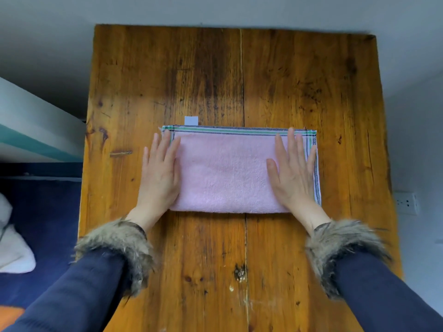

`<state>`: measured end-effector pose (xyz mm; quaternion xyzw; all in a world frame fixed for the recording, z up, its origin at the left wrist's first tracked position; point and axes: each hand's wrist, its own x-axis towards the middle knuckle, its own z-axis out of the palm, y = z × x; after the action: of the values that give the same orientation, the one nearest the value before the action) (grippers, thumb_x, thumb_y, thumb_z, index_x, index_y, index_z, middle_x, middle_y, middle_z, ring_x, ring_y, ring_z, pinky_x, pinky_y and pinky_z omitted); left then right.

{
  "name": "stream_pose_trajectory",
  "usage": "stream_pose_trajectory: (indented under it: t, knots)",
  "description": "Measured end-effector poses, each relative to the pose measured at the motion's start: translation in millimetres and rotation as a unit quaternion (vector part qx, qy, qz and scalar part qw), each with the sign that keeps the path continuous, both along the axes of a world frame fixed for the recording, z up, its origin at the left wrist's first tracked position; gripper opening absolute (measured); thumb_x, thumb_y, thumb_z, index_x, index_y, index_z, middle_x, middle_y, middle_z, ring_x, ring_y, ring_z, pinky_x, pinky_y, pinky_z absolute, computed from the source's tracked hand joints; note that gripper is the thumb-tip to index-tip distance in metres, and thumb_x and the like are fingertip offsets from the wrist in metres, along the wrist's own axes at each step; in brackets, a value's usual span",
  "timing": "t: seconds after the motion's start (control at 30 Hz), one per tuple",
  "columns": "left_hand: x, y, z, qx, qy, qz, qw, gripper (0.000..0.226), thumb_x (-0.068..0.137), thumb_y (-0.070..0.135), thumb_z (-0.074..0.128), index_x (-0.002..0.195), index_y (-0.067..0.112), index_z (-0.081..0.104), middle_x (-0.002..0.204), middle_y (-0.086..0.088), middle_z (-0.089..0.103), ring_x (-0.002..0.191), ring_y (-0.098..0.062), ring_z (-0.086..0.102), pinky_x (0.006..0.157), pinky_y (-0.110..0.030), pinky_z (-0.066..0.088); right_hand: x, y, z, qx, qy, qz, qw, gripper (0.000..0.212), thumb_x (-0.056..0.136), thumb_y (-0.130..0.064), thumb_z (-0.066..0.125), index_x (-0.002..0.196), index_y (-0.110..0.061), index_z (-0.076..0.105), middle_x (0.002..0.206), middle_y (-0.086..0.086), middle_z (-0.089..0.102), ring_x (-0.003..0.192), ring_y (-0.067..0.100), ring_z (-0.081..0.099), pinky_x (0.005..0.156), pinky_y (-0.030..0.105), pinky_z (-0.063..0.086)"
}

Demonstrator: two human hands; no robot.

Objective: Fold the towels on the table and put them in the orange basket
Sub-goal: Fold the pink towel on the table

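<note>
Only an orange corner shows at the lower left edge, too little to identify. The folded pink towel lies mid-counter; left hand and right hand press its ends, fingers flat, gripping nothing.

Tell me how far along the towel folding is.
Done: the pink towel lies folded into a neat rectangle on the table. In hand: left hand and right hand press flat on its ends. Left: any further fold, then into the basket, only an orange patch at lower left.
</note>
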<state>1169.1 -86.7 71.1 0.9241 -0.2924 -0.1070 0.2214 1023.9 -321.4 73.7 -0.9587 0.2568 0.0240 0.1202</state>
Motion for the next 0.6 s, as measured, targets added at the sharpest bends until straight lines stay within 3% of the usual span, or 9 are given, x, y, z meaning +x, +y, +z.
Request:
stream_pose_trajectory:
  t: [0.1,0.2,0.3,0.5,0.6]
  knots:
    - [-11,11,8,-0.041,0.01,0.171,0.984,0.044,0.092,0.012,0.049,0.135,0.007,0.042,0.138,-0.014,0.042,0.13,-0.032,0.034,0.104,-0.043,0.026,2,39,2,0.0,-0.01,0.064,0.998,0.059,0.097,-0.048,0.012,0.149,-0.02,0.008,0.156,0.003,0.003,0.144,0.021,0.002,0.114,0.048,-0.006]
    - [-11,13,14,0.002,0.094,0.276,0.956,0.042,0.086,0.026,0.061,0.125,0.013,0.05,0.128,-0.013,0.044,0.121,-0.032,0.033,0.099,-0.042,0.026,9,72,-1,0.003,0.0,0.077,0.997,0.058,0.095,-0.045,0.022,0.148,-0.02,0.019,0.156,0.006,0.013,0.144,0.025,0.01,0.113,0.052,0.0]
    - [-3,11,18,0.055,0.111,0.262,0.957,0.037,0.084,0.035,0.063,0.115,0.015,0.056,0.123,-0.011,0.045,0.119,-0.031,0.033,0.097,-0.041,0.026,13,82,-9,-0.004,0.024,0.06,0.998,0.058,0.095,-0.045,0.022,0.147,-0.02,0.024,0.156,0.007,0.018,0.144,0.025,0.013,0.112,0.053,0.0]
    - [8,7,24,0.122,0.161,0.245,0.948,0.029,0.085,0.038,0.06,0.105,0.017,0.063,0.122,-0.012,0.048,0.117,-0.033,0.036,0.093,-0.041,0.029,13,84,-21,-0.042,0.041,0.051,0.997,0.059,0.095,-0.047,0.019,0.148,-0.021,0.018,0.156,0.003,0.016,0.144,0.022,0.009,0.112,0.054,0.002]
    - [14,6,23,0.118,0.177,0.228,0.95,0.015,0.081,0.033,0.06,0.085,0.019,0.064,0.112,-0.008,0.058,0.107,-0.031,0.047,0.088,-0.041,0.034,13,85,-22,-0.043,0.038,0.048,0.997,0.059,0.095,-0.047,0.02,0.148,-0.021,0.014,0.156,0.003,0.016,0.144,0.021,0.008,0.112,0.054,0.004]
